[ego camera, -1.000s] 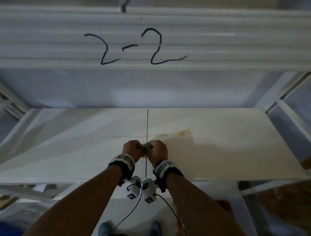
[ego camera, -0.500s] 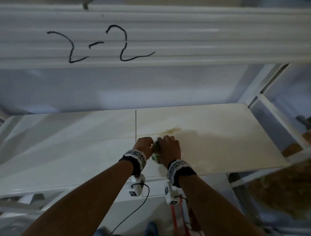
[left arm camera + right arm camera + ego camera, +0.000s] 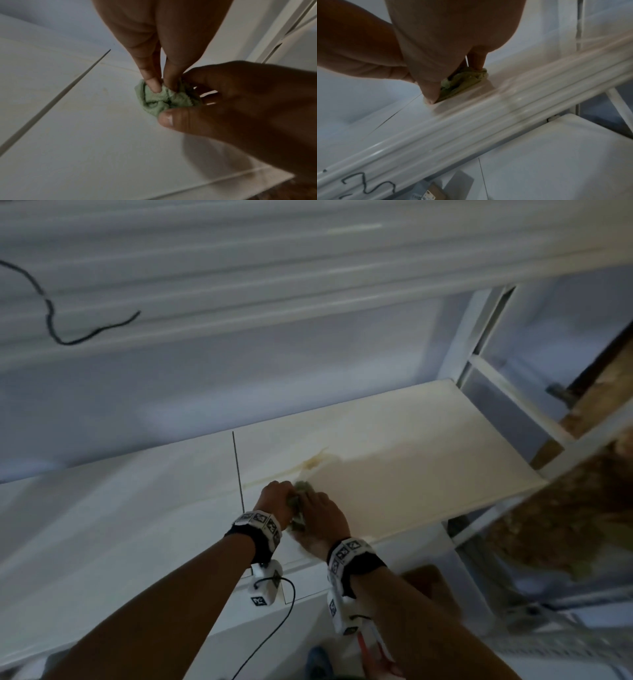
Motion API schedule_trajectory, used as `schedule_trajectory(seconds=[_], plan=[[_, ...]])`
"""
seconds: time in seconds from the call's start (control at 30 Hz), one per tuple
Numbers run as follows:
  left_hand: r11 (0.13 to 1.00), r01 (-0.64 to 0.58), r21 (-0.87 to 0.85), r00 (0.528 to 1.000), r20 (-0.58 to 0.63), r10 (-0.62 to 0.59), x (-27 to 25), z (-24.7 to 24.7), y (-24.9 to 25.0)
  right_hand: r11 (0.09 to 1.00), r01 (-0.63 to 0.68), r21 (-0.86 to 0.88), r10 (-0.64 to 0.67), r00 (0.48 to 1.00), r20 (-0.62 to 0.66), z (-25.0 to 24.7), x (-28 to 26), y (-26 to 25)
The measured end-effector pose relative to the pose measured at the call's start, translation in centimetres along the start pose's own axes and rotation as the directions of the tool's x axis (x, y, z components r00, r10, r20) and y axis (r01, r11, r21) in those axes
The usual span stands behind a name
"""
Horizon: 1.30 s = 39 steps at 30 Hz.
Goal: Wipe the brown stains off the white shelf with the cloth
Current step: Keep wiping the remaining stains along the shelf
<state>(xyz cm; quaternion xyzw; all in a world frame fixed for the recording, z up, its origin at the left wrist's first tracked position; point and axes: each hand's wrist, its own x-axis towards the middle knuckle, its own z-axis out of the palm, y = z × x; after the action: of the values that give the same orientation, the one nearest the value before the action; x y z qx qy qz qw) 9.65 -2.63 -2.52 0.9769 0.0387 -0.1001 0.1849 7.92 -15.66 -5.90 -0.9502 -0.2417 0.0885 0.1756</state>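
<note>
A crumpled green cloth (image 3: 300, 489) sits on the white shelf (image 3: 411, 467), held between both hands just right of the dark seam (image 3: 238, 463). My left hand (image 3: 275, 501) pinches its top with fingertips (image 3: 154, 86). My right hand (image 3: 320, 517) curls round the cloth (image 3: 159, 100) from the right, its thumb (image 3: 173, 119) at the cloth's near side. In the right wrist view the cloth (image 3: 464, 79) lies pressed flat on the shelf. A brown stain (image 3: 313, 463) with a thin streak running left lies just beyond the hands.
An upper shelf beam (image 3: 239, 285) with black handwriting overhangs the work area. A white upright post (image 3: 459, 337) stands at the shelf's right end, with brown rough material (image 3: 565, 508) beyond it. A lower white shelf (image 3: 308, 587) shows under my wrists.
Both hands have shifted from the seam to its right, closer to the stain. More of the cloth now shows between them. The head view has swung right.
</note>
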Motion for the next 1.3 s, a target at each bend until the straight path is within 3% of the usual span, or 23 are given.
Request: schedule_trajectory(seconds=[0.1,0.27,0.33,0.4,0.43,0.53,0.57,0.63,0.7,0.8,0.93,1.13,1.3], plan=[[0.997,0.054,-0.049,0.997,0.048,-0.052,0.4,-0.5,0.0,0.999,-0.032,-0.014,0.031,0.996,-0.08,0.1,0.1,-0.6],[0.966,0.157,-0.204,0.976,0.181,-0.121,1.4,-1.3,0.1,0.986,0.036,-0.165,-0.043,0.998,-0.042,-2.3,0.8,-0.2],[0.869,0.292,-0.4,0.939,0.293,-0.18,1.8,-1.8,0.7,0.961,0.07,-0.268,-0.069,0.998,0.012,-4.4,1.1,0.7],[0.636,0.46,-0.619,0.874,0.443,-0.201,1.7,-2.3,1.7,0.914,0.091,-0.396,-0.071,0.995,0.065,-6.7,1.6,1.3],[0.56,0.495,-0.664,0.858,0.477,-0.192,1.6,-2.5,2.1,0.891,0.105,-0.443,-0.077,0.994,0.079,-7.7,1.9,1.3],[0.575,0.497,-0.65,0.853,0.486,-0.188,1.8,-2.2,3.0,0.862,0.147,-0.486,-0.115,0.989,0.095,-8.7,2.6,1.0],[0.633,0.475,-0.611,0.867,0.447,-0.218,2.0,-2.1,3.0,0.872,0.148,-0.467,-0.121,0.989,0.087,-8.4,2.8,0.9],[0.876,0.311,-0.369,0.941,0.246,-0.231,2.7,-1.4,2.4,0.914,0.119,-0.388,-0.12,0.993,0.022,-7.2,2.7,1.1],[0.984,0.125,-0.128,0.992,0.049,-0.12,2.9,-1.0,2.4,0.957,0.052,-0.286,-0.076,0.994,-0.076,-6.2,2.3,1.6],[0.986,-0.091,-0.143,0.995,-0.048,0.085,2.8,-0.6,3.3,0.994,-0.07,-0.082,0.053,0.979,-0.197,-5.5,1.0,2.6],[0.958,-0.283,0.043,0.955,0.109,0.277,2.7,-0.3,4.3,0.985,-0.156,0.066,0.164,0.976,-0.14,-4.7,-1.1,3.8],[0.956,-0.289,0.044,0.929,0.252,0.269,3.3,1.1,4.0,0.976,-0.154,0.155,0.17,0.981,-0.091,-2.1,-2.4,3.8],[0.947,-0.321,-0.031,0.915,0.249,0.318,4.6,2.2,5.7,0.961,-0.253,0.115,0.266,0.957,-0.118,-2.3,-0.6,6.1]])
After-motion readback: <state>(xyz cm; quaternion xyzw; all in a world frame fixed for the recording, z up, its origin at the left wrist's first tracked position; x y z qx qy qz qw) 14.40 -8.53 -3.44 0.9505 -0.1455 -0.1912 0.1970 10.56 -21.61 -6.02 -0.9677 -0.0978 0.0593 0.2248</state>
